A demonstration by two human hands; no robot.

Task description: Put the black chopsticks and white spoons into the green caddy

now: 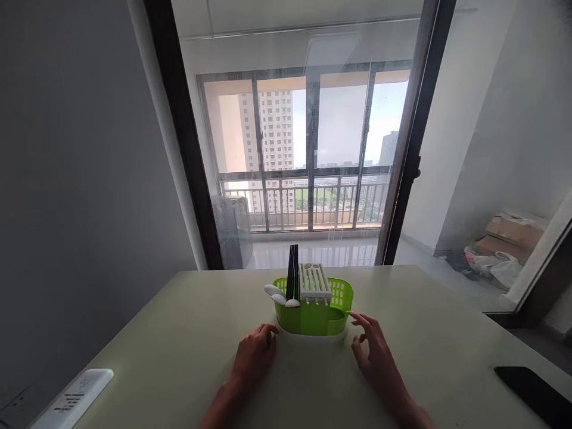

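A green cutlery caddy [290, 322] stands on a white base tray [308, 338] at the middle of the table. Black chopsticks [292, 271] rise from its left part, and three white spoons [277, 299] lean out over the left front rim. A white slotted rack [314, 282] sits at its centre. Beside the base's left end is my left hand [255, 351], fingers loosely bent with a gap at the thumb; whether a fingertip touches the base is unclear. My right hand [372, 348] is by the right end, fingers apart, forefinger at the caddy's edge. Neither hand holds anything.
The pale table [179, 333] reaches toward a glass door with a dark frame [183, 131]. A white power strip [75, 396] lies at the left edge and a dark phone-like object [531, 387] at the right. Cardboard boxes [513, 235] and bags lie on the floor beyond.
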